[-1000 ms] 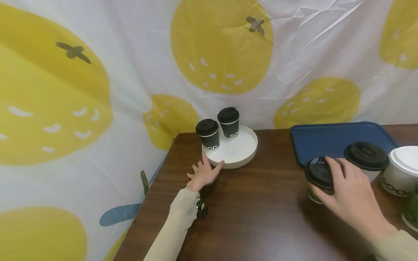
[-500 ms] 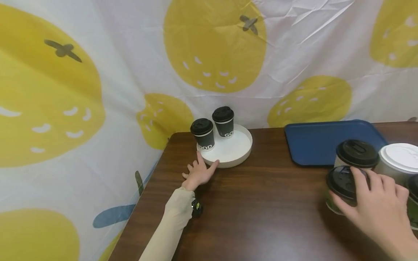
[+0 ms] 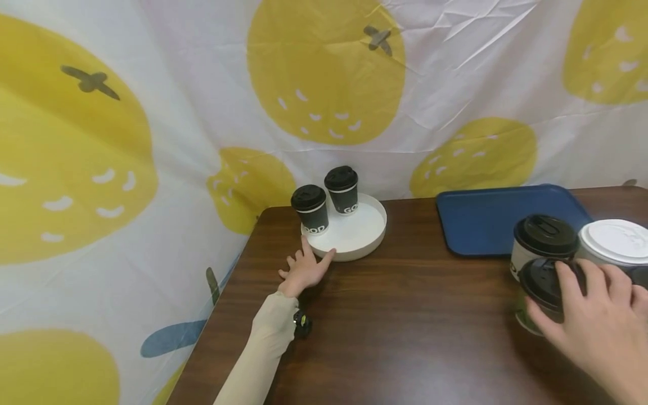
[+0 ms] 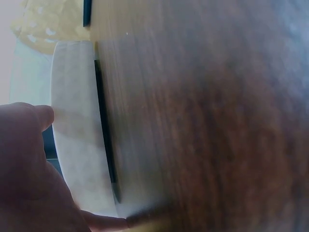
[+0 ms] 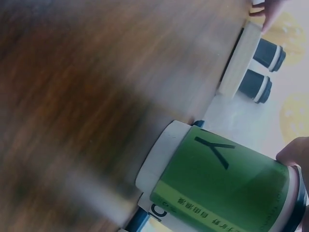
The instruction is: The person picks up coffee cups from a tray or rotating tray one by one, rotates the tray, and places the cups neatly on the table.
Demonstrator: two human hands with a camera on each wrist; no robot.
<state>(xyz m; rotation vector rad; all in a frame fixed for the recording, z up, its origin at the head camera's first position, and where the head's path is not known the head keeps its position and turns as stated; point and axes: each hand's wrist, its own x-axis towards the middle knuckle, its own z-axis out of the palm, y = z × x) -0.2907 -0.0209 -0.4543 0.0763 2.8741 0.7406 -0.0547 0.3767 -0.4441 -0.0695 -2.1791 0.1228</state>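
Note:
My right hand (image 3: 602, 315) grips a green paper cup (image 5: 222, 179) with a black lid (image 3: 543, 281), fingers and thumb around its top. The cup is upright, close over the table, and overlaps a white cup with a black lid (image 3: 545, 236) in the head view. My left hand (image 3: 304, 271) spreads its fingers against the near edge of a round white tray (image 3: 356, 233). In the left wrist view the thumb and a finger lie along the tray's wall (image 4: 79, 125). Two small black lidded cups (image 3: 313, 212) stand on that tray.
A blue rectangular tray (image 3: 486, 219) lies at the back right. Beside the black-lidded white cup stands a tub with a white lid (image 3: 617, 242), and another dark lid (image 3: 639, 275) shows partly behind my right hand. A patterned cloth (image 3: 202, 84) hangs behind the brown table (image 3: 405, 315).
My right hand has carried the green cup rightward, toward the other lidded cups. My left hand stays at the round tray. The head view has turned slightly right.

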